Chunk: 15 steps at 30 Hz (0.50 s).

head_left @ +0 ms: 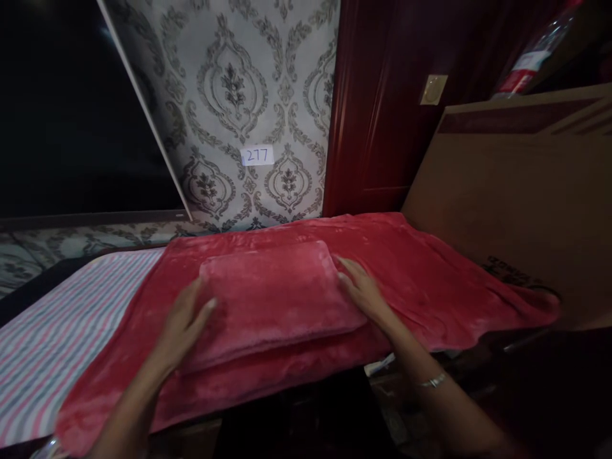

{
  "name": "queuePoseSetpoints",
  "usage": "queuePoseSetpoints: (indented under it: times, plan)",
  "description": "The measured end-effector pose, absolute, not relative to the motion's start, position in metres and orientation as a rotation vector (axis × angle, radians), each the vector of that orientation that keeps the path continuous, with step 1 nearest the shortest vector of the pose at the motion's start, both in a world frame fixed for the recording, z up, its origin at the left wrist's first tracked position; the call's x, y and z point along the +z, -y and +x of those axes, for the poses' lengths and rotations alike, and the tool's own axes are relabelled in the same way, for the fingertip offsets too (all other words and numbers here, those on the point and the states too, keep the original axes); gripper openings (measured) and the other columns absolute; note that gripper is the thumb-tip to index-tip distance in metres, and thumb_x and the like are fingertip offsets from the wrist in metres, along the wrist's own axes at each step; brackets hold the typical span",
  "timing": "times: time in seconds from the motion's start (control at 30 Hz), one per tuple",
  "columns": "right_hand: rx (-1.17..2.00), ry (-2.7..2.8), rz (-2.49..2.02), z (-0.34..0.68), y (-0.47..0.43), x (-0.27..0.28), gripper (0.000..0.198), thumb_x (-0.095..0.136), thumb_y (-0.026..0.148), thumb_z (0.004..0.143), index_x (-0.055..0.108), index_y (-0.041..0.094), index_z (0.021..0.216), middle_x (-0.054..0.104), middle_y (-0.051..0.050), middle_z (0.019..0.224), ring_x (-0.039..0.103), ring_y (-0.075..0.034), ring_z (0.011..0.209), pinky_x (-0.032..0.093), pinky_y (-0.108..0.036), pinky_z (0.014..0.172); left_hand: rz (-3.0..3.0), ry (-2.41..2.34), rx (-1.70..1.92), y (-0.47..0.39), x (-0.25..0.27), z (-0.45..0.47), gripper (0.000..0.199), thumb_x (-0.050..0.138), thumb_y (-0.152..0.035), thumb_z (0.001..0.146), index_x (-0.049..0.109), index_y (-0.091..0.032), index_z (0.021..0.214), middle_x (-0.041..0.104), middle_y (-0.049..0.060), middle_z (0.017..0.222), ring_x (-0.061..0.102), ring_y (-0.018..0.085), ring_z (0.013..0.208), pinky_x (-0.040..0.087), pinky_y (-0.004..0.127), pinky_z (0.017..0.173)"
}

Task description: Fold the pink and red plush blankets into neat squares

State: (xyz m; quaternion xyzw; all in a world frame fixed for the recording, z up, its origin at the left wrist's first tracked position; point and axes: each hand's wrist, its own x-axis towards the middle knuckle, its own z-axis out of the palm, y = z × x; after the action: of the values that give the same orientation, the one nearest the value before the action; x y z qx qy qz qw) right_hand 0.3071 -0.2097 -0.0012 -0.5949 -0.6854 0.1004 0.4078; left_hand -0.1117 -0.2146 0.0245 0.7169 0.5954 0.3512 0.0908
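Note:
A folded pink plush cloth (272, 296) lies as a neat rectangle on a larger red plush blanket (406, 274), which is spread out beneath it. At the bundle's left edge is my left hand (186, 322), its thumb apart from the fingers and the fingertips partly hidden. My right hand (361, 287) rests along the opposite edge with its fingers stretched out. Neither hand grips the cloth; they flank it from both sides. A bracelet (434, 380) circles my right wrist.
A striped cloth (81, 331) shows under the blanket at left. Behind it stands a dark screen (81, 115). A large cardboard box (516, 191) borders the right side, with a bottle (528, 64) above it. Patterned wall carries a paper label (257, 155) reading 277.

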Motion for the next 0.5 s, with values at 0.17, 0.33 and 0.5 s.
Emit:
queuePoseSetpoints:
  times: [0.17,0.33,0.5]
  plan:
    - [0.256,2.128,-1.801,0.217,0.147,0.05,0.063,0.04,0.04,0.101,0.039,0.014,0.158,0.032,-0.016,0.166,0.026,-0.03,0.154,0.021,-0.052,0.123,2.442,-1.751,0.339,0.154,0.058,-0.005,0.072,0.042,-0.046,0.097,0.034,-0.008,0.158,0.031,0.02,0.165,0.024,0.032,0.155,0.024,0.051,0.125]
    - [0.229,2.172,-1.968,0.184,0.106,0.045,0.06,0.035,0.046,0.105,0.036,0.021,0.16,0.025,-0.015,0.169,0.016,-0.031,0.157,0.011,-0.057,0.123,2.407,-2.039,0.15,0.105,0.054,0.024,0.071,0.042,-0.047,0.1,0.033,-0.007,0.159,0.023,0.024,0.166,0.018,0.039,0.156,0.018,0.06,0.124]
    - [0.136,2.076,-1.914,0.186,0.089,0.001,0.056,0.037,0.046,0.104,0.044,0.026,0.156,0.039,-0.012,0.163,0.027,-0.031,0.153,0.014,-0.055,0.122,2.531,-2.08,0.277,0.083,0.005,0.007,0.065,0.039,-0.049,0.101,0.043,-0.014,0.156,0.042,0.023,0.159,0.035,0.041,0.149,0.021,0.064,0.121]
